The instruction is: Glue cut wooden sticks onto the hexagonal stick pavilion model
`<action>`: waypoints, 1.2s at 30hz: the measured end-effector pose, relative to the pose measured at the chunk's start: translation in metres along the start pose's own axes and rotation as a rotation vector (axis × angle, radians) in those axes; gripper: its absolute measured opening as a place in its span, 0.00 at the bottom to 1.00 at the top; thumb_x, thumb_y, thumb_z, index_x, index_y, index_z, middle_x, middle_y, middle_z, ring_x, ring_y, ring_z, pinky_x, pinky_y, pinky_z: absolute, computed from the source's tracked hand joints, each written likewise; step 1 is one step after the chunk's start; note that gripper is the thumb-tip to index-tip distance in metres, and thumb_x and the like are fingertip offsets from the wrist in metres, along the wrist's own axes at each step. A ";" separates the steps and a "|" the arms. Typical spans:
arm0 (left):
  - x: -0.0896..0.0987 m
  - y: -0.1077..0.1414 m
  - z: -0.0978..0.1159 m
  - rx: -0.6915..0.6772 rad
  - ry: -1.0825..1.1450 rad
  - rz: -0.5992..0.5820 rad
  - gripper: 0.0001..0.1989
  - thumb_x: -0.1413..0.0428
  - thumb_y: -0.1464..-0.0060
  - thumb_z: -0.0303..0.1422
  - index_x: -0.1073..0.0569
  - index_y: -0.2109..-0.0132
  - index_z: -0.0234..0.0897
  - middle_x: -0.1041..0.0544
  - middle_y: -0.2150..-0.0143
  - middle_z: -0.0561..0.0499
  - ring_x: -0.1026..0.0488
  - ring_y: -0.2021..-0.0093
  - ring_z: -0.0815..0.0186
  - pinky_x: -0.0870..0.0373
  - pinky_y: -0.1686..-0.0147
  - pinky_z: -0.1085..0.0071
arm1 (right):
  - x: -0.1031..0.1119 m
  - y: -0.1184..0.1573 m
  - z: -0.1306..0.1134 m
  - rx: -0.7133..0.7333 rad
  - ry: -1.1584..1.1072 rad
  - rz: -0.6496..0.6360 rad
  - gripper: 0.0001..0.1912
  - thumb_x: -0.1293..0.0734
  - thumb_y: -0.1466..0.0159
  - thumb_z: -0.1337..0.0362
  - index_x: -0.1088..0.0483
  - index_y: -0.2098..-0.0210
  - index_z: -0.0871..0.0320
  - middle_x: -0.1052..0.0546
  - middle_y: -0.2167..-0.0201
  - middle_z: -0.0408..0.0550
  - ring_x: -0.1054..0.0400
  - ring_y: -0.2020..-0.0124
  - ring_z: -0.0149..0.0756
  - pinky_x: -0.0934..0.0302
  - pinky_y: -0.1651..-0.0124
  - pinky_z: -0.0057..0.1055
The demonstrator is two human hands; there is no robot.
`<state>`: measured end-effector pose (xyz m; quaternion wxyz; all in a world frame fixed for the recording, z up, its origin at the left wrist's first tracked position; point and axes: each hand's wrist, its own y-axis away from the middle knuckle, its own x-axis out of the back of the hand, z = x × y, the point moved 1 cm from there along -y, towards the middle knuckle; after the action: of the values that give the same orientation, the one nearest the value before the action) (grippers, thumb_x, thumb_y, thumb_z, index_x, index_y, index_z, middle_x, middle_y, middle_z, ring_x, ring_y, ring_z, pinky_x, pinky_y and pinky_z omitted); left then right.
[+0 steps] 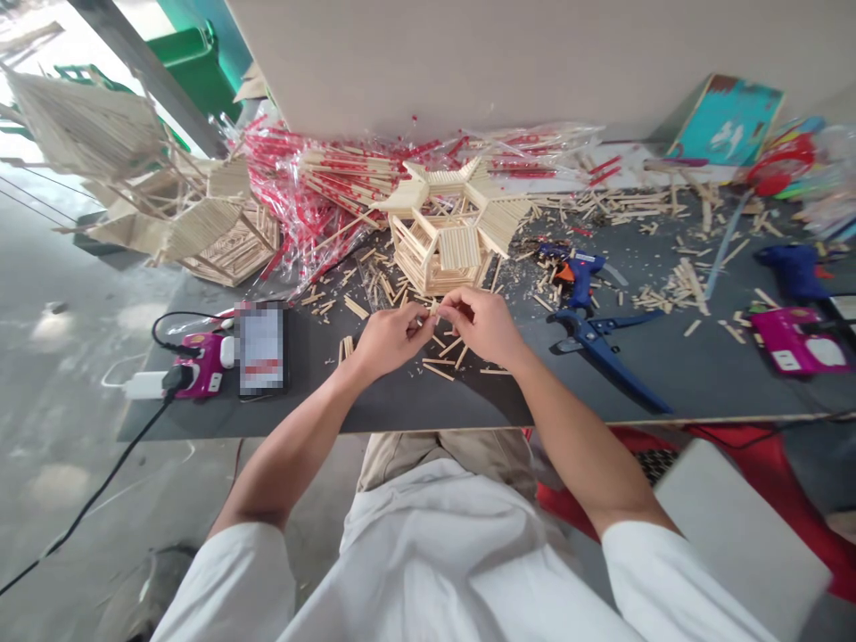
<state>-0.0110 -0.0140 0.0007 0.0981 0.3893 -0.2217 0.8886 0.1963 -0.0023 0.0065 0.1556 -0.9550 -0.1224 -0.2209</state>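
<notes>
Pale wooden stick piece [434, 308], small and partly hidden, sits between the fingertips: the left hand [396, 337] pinches it from about eight o'clock, the right hand [487, 328] from about four. Near it, towards twelve o'clock, stands a stick-built model pavilion [459, 249] on the dark tabletop [321, 412]. Short cut sticks [439, 362] lie at six, a blue glue gun [584, 273] between two and three, a blue-handled cutter [605, 355] past three.

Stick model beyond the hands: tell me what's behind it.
Behind the stick model: red-and-clear plastic wrapping and a pale wall. Its body hides whatever lies directly behind its base.
</notes>
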 end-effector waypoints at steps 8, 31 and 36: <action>0.001 0.001 -0.002 -0.050 -0.013 -0.042 0.11 0.45 0.32 0.39 0.27 0.62 0.39 0.30 0.76 0.58 0.36 0.77 0.72 0.41 0.71 0.75 | 0.001 0.000 -0.001 0.123 0.089 -0.098 0.09 0.37 0.26 0.58 0.35 0.62 0.54 0.30 0.69 0.43 0.37 0.70 0.33 0.43 0.63 0.33; 0.002 0.001 0.004 -0.067 0.054 -0.046 0.12 0.45 0.33 0.40 0.28 0.63 0.39 0.32 0.77 0.59 0.40 0.78 0.74 0.42 0.73 0.76 | 0.015 0.000 -0.003 -0.058 -0.174 -0.035 0.26 0.38 0.25 0.43 0.34 0.71 0.54 0.29 0.80 0.40 0.34 0.78 0.31 0.40 0.68 0.33; 0.001 0.002 0.002 -0.067 0.058 -0.048 0.08 0.44 0.34 0.37 0.28 0.62 0.39 0.31 0.76 0.59 0.39 0.77 0.74 0.41 0.72 0.76 | 0.010 0.000 0.000 -0.088 -0.190 -0.086 0.19 0.26 0.34 0.44 0.26 0.61 0.53 0.23 0.75 0.40 0.27 0.74 0.35 0.37 0.68 0.33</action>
<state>-0.0113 -0.0172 0.0021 0.1388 0.3652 -0.2388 0.8890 0.2053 -0.0009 0.0113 0.0915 -0.9714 -0.1678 -0.1409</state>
